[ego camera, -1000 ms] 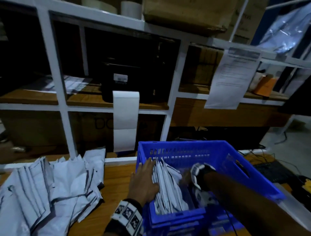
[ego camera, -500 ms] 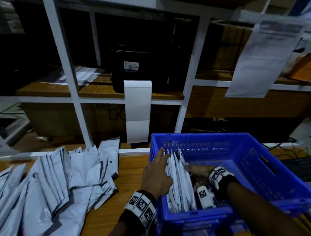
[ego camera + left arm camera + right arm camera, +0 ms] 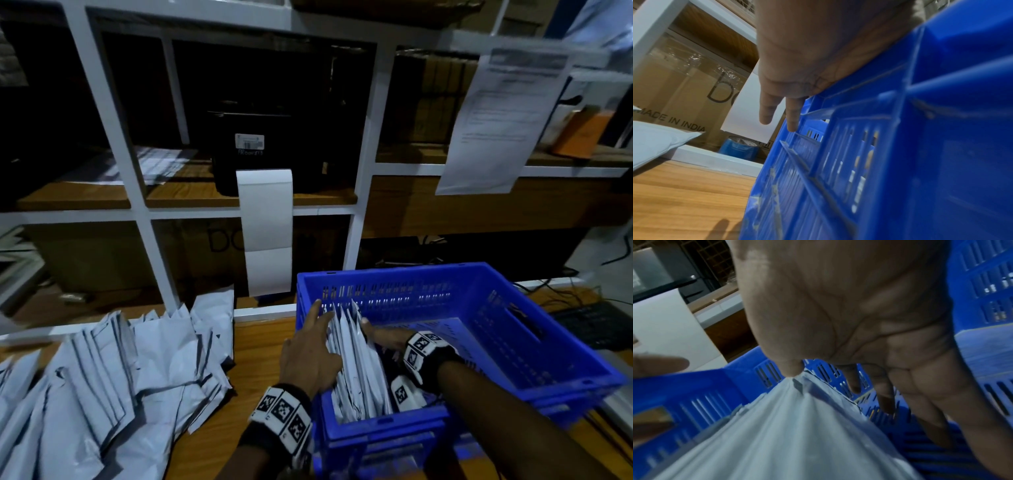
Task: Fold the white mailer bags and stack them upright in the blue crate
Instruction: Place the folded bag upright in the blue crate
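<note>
The blue crate [image 3: 513, 346] stands on the wooden table, right of centre. A row of folded white mailer bags [image 3: 356, 363] stands upright along its left wall. My left hand [image 3: 313, 346] reaches over that wall, fingers straight against the left face of the row; in the left wrist view the left hand [image 3: 777, 123] lies along the crate [image 3: 900, 146]. My right hand [image 3: 380, 334] is inside the crate, pressing the row from the right. In the right wrist view the right hand [image 3: 849, 321] has its thumb on the bags' [image 3: 787, 434] top edge, fingers pointing down. A loose pile of unfolded mailers [image 3: 102, 387] lies at left.
A white-framed shelf unit rises behind the table, holding a black printer [image 3: 274, 137] with a white label strip [image 3: 265, 233] hanging down. A printed sheet [image 3: 496, 126] hangs at upper right. A keyboard [image 3: 596, 325] and cables lie right of the crate. Bare tabletop [image 3: 260, 349] separates pile and crate.
My right hand came up from low in the crate to the right face of the bag row. The left hand stayed at the row's left side, fingers now spread straighter.
</note>
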The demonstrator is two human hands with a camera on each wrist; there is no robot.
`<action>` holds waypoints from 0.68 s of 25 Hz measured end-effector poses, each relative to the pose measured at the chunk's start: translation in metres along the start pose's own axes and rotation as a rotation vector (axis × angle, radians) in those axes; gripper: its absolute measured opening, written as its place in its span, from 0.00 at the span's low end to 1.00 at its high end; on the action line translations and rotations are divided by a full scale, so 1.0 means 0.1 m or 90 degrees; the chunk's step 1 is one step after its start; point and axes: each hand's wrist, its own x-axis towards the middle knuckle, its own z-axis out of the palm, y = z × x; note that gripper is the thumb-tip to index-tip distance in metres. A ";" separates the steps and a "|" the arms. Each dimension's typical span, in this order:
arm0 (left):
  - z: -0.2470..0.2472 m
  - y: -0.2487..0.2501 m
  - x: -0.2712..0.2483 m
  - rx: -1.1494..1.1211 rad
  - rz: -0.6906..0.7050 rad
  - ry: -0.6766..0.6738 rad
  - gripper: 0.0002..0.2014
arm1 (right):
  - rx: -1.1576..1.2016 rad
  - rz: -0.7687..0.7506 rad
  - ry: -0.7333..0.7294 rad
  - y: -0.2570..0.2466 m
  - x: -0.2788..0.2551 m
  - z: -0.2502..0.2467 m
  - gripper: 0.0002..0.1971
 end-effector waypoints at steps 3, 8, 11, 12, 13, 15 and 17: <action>-0.01 0.01 0.02 0.009 0.006 0.000 0.42 | 0.052 -0.047 0.082 -0.12 -0.13 -0.04 0.25; -0.05 0.01 0.00 0.000 0.013 -0.004 0.42 | -0.088 0.051 0.184 -0.30 -0.33 -0.29 0.23; -0.03 -0.01 0.01 -0.021 0.023 -0.001 0.41 | -0.053 -0.045 0.299 -0.51 -0.70 -0.49 0.21; -0.03 -0.01 0.01 -0.030 0.026 -0.002 0.40 | -0.040 -0.085 0.332 -0.59 -0.84 -0.58 0.18; -0.03 -0.02 0.01 -0.037 0.030 -0.003 0.39 | -0.030 -0.125 0.353 -0.68 -0.97 -0.67 0.15; -0.03 -0.04 0.01 -0.054 0.037 -0.003 0.38 | -0.011 -0.179 0.373 -0.83 -1.24 -0.77 0.13; -0.04 -0.03 -0.01 -0.068 0.043 0.011 0.35 | 0.004 -0.203 0.395 -0.86 -1.47 -0.75 0.13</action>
